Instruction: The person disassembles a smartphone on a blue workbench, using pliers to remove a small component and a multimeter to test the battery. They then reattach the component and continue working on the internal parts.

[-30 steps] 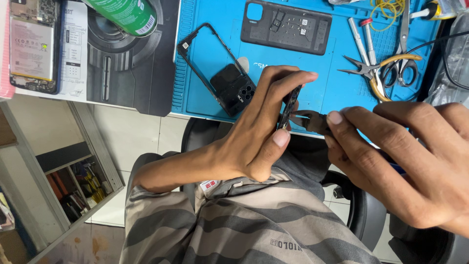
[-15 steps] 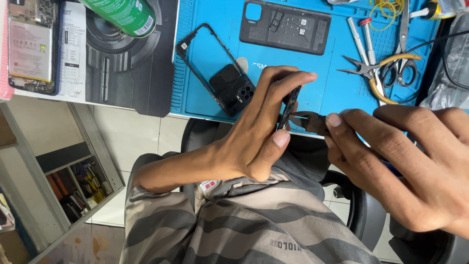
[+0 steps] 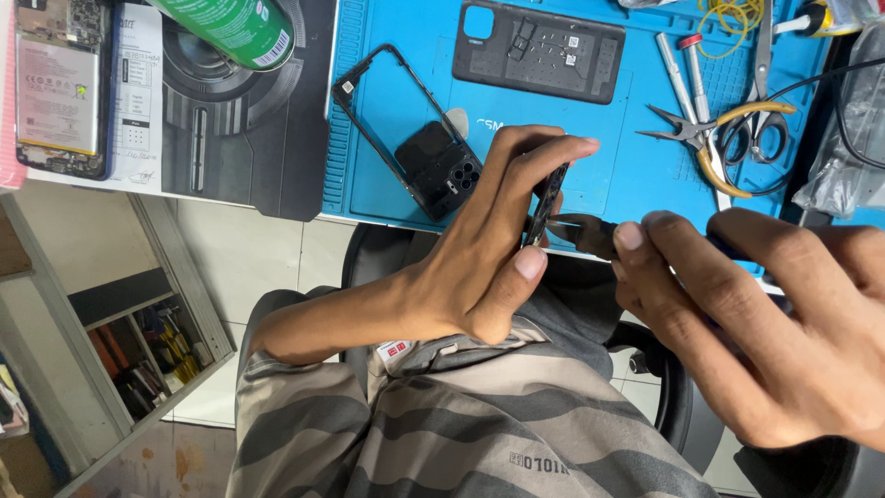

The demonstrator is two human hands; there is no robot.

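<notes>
Head view: the left hand [image 3: 484,244] holds a narrow dark part [image 3: 547,196] upright in the air. It is just off the near edge of the blue repair mat [image 3: 387,111] and above the person's lap. The fingers [image 3: 544,148] curl over the part's top end and the thumb braces its lower end, so it is pinched lengthwise and firmly. The wrist is bent back, with the forearm running down towards the striped shirt.

The right hand [image 3: 765,323] comes in from the right, close to the camera. Its fingers are closed around a dark-handled pointed tool [image 3: 590,232], and the fine tip touches the lower side of the part.

The step in hand looks like fine picking or prying at that part's edge. The next move probably calls for a steady pinch from the left hand and a small, controlled push at the tip, since a slip could flick the part away.

A bare phone frame with its camera block [image 3: 447,171] lies on the mat behind the hands. A dark back cover [image 3: 539,51] lies further away. Yellow-handled pliers [image 3: 728,138] and two screwdrivers [image 3: 678,69] are to the right. An opened phone [image 3: 55,83] rests at the far left of the surface.
</notes>
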